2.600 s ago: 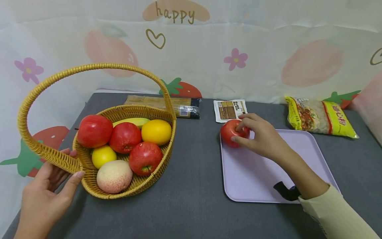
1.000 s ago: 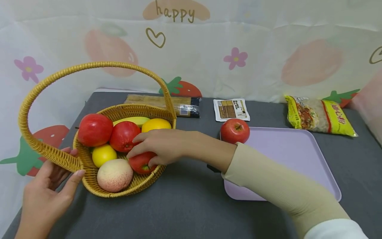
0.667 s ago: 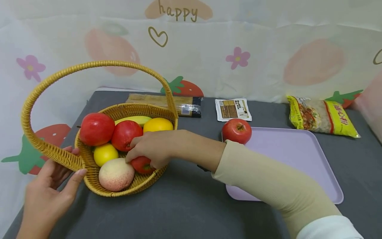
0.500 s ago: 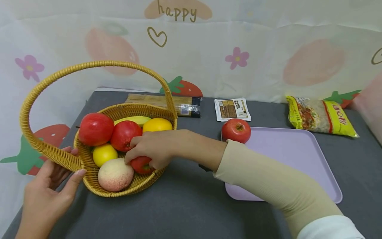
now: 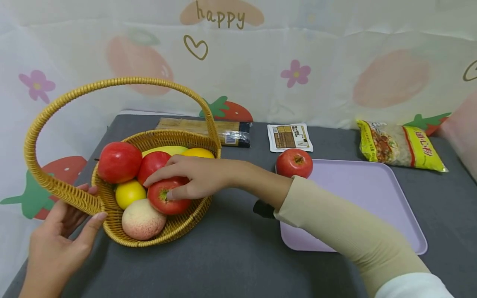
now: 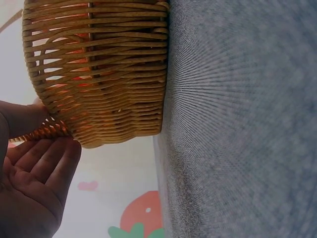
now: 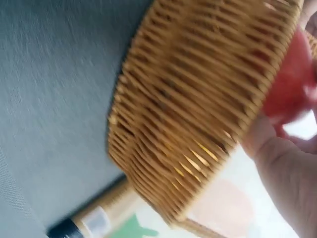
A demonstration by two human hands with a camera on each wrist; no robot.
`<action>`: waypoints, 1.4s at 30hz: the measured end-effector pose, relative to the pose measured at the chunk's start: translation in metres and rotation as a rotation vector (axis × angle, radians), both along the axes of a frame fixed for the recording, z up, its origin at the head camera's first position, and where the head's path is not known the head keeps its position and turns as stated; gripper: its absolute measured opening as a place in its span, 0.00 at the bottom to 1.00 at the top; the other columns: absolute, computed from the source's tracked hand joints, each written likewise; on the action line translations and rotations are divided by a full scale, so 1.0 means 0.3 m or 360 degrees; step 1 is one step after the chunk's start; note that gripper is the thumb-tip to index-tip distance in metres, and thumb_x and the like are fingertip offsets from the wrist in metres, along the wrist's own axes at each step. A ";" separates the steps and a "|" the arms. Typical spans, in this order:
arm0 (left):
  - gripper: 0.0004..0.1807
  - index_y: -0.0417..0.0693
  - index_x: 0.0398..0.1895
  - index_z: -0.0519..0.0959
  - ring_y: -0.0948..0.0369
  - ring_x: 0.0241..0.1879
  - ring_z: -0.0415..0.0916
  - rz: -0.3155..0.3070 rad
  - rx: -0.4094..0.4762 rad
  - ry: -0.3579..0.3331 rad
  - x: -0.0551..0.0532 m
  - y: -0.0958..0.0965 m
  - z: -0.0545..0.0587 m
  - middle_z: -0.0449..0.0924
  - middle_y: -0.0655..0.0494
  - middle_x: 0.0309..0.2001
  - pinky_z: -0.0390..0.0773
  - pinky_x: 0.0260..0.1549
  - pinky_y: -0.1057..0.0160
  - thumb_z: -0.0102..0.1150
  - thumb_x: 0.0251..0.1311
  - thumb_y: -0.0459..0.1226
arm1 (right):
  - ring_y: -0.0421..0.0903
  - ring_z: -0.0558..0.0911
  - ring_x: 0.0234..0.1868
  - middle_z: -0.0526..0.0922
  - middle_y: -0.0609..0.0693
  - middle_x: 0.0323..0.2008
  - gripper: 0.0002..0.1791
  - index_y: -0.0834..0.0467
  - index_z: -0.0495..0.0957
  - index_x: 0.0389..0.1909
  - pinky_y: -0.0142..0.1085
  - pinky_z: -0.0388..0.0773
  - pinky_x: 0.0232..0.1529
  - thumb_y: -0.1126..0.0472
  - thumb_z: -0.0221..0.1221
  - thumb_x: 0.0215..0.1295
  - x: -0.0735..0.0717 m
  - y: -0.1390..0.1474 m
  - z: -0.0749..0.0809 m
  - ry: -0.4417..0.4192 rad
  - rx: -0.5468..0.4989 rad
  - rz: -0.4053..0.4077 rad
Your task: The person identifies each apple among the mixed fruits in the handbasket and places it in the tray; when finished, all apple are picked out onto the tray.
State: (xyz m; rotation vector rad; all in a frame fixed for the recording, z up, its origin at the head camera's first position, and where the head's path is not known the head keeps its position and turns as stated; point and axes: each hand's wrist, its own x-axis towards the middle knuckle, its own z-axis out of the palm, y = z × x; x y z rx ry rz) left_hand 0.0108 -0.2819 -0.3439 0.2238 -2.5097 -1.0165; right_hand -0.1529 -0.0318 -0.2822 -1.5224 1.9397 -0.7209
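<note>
A wicker basket (image 5: 186, 229) with a tall arched handle stands at the left of the head view. My left hand (image 5: 61, 240) holds the base of its handle, thumb at the rim and fingers behind. Over the basket, my right hand (image 5: 197, 176) grips a red apple (image 5: 169, 203) from above, the thumb near its stem hollow. Around it lie a peach (image 5: 143, 219), a yellow lemon (image 5: 130, 194), two other red apples, a banana (image 5: 167, 150) and an orange-yellow fruit (image 5: 198, 153), partly covered by the right hand. In the right wrist view the gripped apple (image 7: 292, 84) shows above the basket rim.
A lilac tray (image 5: 369, 198) lies on the right, with one red apple (image 5: 294, 163) at its back left corner. Along the back are a noodle bundle (image 5: 236, 134), a white sachet (image 5: 290, 138) and a yellow food bag (image 5: 400, 145). The right forearm crosses over the tray.
The right hand left the apple on the tray, moved left to the basket and took hold of another, which has now risen and shifted slightly left. The left hand has stayed on the handle.
</note>
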 end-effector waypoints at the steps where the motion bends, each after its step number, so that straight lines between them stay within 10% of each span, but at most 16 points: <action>1: 0.37 0.42 0.71 0.69 0.84 0.52 0.69 -0.0003 0.0001 0.0002 0.000 0.000 0.000 0.77 0.44 0.61 0.68 0.47 0.85 0.70 0.57 0.27 | 0.43 0.64 0.62 0.69 0.50 0.66 0.27 0.53 0.71 0.71 0.29 0.70 0.57 0.59 0.56 0.71 0.000 0.001 -0.009 -0.0040 -0.0056 -0.0024; 11: 0.37 0.42 0.71 0.69 0.86 0.51 0.68 -0.0010 -0.0017 0.0003 0.001 0.000 0.001 0.77 0.44 0.61 0.68 0.47 0.85 0.71 0.57 0.27 | 0.43 0.61 0.64 0.64 0.52 0.66 0.42 0.52 0.61 0.75 0.30 0.76 0.53 0.58 0.68 0.62 0.015 0.030 -0.056 -0.0283 -0.0163 -0.0269; 27: 0.37 0.41 0.71 0.68 0.86 0.52 0.67 -0.0014 -0.0029 0.0011 0.003 0.000 0.000 0.77 0.43 0.61 0.67 0.47 0.86 0.70 0.57 0.26 | 0.39 0.68 0.58 0.66 0.48 0.62 0.49 0.52 0.61 0.71 0.25 0.76 0.49 0.52 0.77 0.50 0.083 0.016 -0.085 0.0153 -0.0175 -0.0499; 42: 0.37 0.43 0.71 0.68 0.85 0.53 0.68 -0.0004 -0.0018 -0.0003 0.001 -0.003 -0.002 0.77 0.45 0.61 0.68 0.47 0.85 0.71 0.57 0.27 | 0.37 0.69 0.57 0.70 0.47 0.59 0.47 0.56 0.64 0.68 0.23 0.74 0.50 0.48 0.77 0.49 0.099 0.032 -0.106 0.0185 -0.0339 -0.0577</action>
